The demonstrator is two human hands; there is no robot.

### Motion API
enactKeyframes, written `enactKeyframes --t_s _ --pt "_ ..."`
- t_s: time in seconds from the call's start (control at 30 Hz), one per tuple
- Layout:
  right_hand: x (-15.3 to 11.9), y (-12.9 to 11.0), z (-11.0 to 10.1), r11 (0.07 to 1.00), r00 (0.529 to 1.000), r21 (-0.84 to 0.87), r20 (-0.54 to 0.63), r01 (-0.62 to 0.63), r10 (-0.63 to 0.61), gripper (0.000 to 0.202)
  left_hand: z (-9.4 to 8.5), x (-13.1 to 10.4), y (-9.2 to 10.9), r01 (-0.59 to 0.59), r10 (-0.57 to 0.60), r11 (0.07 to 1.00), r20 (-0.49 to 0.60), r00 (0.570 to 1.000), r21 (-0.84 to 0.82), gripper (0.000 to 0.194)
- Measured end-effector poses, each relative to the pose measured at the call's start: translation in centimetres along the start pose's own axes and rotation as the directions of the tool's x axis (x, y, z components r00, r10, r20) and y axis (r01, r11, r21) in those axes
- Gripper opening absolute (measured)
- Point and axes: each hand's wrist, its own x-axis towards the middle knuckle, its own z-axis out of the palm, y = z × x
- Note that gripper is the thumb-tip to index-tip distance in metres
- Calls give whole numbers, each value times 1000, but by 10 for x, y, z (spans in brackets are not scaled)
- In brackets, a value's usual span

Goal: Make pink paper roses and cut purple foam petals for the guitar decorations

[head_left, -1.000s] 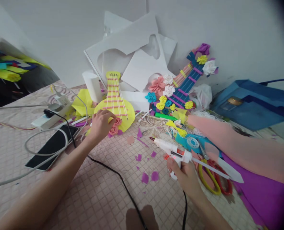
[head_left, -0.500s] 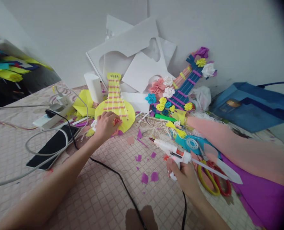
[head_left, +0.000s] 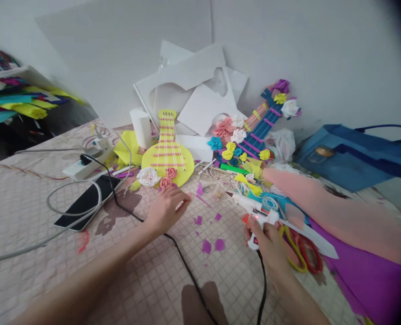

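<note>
A white glue gun (head_left: 261, 212) with a dark tip pointing left is gripped in my right hand (head_left: 268, 239), a glue stick jutting from its back. My left hand (head_left: 169, 205) is just below the yellow paper guitar (head_left: 183, 155), fingers partly curled and apart, with nothing seen in it. White strings and pink strips cross the guitar's face. At its lower edge sit a white paper flower (head_left: 148, 177) and pink paper roses (head_left: 171, 173). A blue guitar (head_left: 264, 126) covered in paper flowers leans against the wall at the right.
Yellow and red-handled scissors (head_left: 310, 255) lie beside my right forearm. A phone (head_left: 88, 203), a power strip (head_left: 85, 164) and cables occupy the left. Purple scraps (head_left: 219, 244) dot the middle. White board cutouts (head_left: 207, 106) stand behind; a blue bag (head_left: 359, 158) is at right.
My left hand has moved down and right off the yellow guitar, uncovering the pink roses and white flower. The glue gun is still in my right hand. The view has shifted slightly.
</note>
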Motion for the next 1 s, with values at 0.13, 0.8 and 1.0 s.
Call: enactKeyframes --t_s 0.13,0.8,1.0 --pt "-7 12 -13 997 993 -70 -120 9 -18 42 12 -10 11 24 -19 998 75 997 -62 14" --pt "15 17 0 814 904 -480 -93 325 -416 40 25 -29 21 41 -27 999 347 937 -31 30" --pt "20 19 4 778 884 -502 -56 376 -464 40 20 -32 20 -17 33 999 379 925 -46 28"
